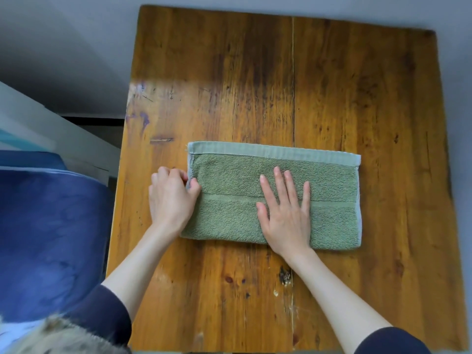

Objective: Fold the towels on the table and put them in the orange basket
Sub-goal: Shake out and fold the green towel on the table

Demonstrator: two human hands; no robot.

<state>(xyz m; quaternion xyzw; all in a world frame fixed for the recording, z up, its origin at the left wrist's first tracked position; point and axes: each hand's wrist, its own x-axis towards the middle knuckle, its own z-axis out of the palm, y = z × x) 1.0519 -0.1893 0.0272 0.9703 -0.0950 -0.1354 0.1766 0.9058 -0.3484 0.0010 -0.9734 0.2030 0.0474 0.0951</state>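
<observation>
A room in a home, seen from above a small table.

The worn wooden table (255, 72) has scratches, dark knots and purple stains, as household furniture does, and it stands on a plain grey floor (76, 47). A green bath towel (229, 180) lies on it. Just left of the table are a blue padded seat (51, 238) and the edge of a white shelf unit (63, 134).
</observation>
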